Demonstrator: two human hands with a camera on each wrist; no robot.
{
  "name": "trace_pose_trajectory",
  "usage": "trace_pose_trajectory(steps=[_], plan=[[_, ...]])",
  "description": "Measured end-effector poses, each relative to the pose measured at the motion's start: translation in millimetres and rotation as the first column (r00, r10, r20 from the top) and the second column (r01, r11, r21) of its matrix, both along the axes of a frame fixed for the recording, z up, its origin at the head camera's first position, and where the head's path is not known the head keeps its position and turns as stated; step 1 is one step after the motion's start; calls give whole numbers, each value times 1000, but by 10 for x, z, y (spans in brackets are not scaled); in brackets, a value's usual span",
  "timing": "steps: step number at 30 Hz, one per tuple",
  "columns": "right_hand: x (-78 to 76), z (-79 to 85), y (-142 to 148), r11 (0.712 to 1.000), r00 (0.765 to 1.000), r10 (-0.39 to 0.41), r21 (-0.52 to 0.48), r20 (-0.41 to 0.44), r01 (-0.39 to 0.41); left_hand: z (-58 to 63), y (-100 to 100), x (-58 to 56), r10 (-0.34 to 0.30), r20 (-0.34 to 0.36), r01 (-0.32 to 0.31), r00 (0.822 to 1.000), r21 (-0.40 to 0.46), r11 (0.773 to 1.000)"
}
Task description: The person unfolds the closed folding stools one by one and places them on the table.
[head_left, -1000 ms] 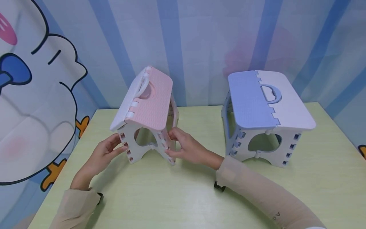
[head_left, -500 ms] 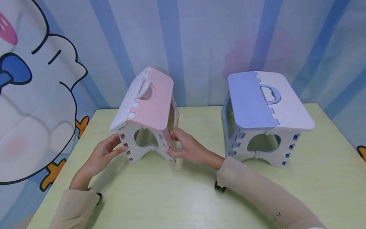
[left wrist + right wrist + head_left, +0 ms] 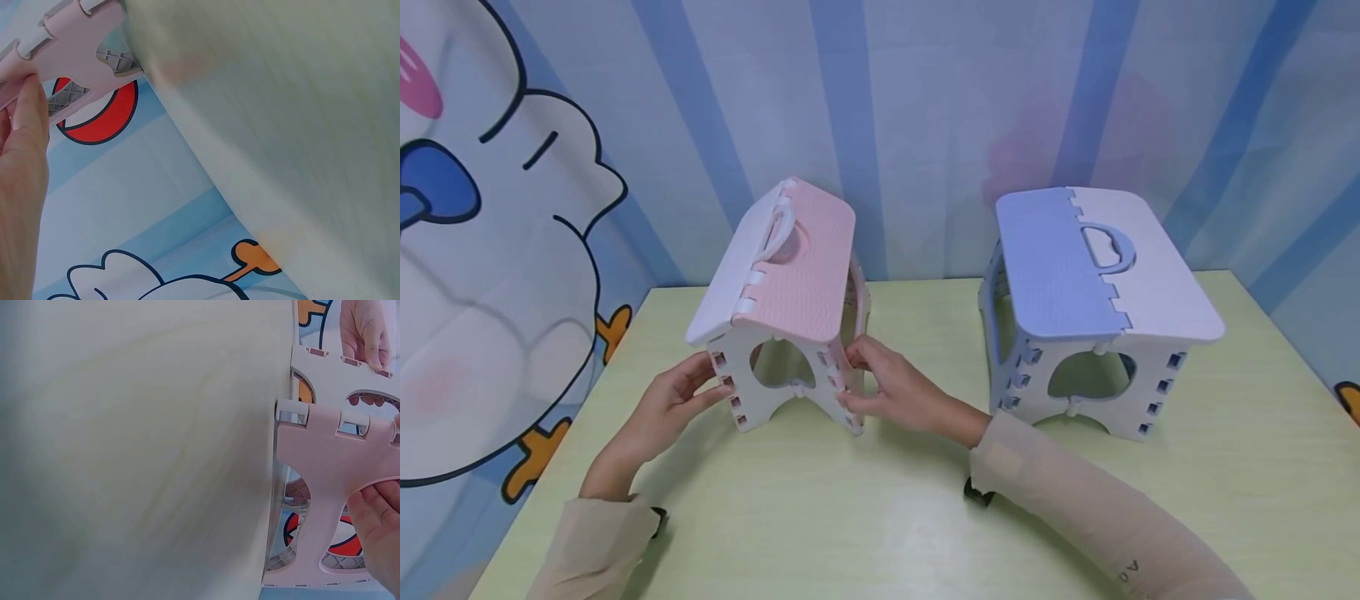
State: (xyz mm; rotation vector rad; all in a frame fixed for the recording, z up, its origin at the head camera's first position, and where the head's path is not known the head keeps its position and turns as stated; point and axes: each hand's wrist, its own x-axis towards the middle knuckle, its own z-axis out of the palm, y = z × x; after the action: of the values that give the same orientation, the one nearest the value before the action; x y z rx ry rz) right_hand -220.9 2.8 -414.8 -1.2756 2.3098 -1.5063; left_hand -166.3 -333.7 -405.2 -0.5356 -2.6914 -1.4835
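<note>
A pink and white folding stool [image 3: 801,271] stands partly folded on the table, its two seat halves sloping down from a raised middle ridge. A white carry handle [image 3: 777,233] lies along that ridge. My left hand [image 3: 662,412] grips the stool's left side, thumb at the front edge and fingers around the back. At the opposite side, my right hand [image 3: 898,387] holds the pink side panel [image 3: 325,462]; its fingers reach into the panel's opening in the right wrist view. The left wrist view catches only part of the left hand [image 3: 22,144] against the pink panel.
To the right stands a blue and white folding stool [image 3: 1045,267], unfolded with a flat seat. Both stools are on a pale green table [image 3: 820,517]. Behind it hangs a blue striped backdrop [image 3: 917,125] with cartoon figures.
The sides of the pink and white stool have spread very slightly apart. Both hands keep their hold on it, the right one shifting slightly right.
</note>
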Motion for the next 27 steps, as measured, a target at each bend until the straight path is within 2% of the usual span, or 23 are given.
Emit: trace_pose_trajectory(steps=[27], plan=[[7, 11, 51, 1000, 1000, 11, -16, 25, -11, -16, 7, 23, 16, -3, -16, 1000, -6, 1000]])
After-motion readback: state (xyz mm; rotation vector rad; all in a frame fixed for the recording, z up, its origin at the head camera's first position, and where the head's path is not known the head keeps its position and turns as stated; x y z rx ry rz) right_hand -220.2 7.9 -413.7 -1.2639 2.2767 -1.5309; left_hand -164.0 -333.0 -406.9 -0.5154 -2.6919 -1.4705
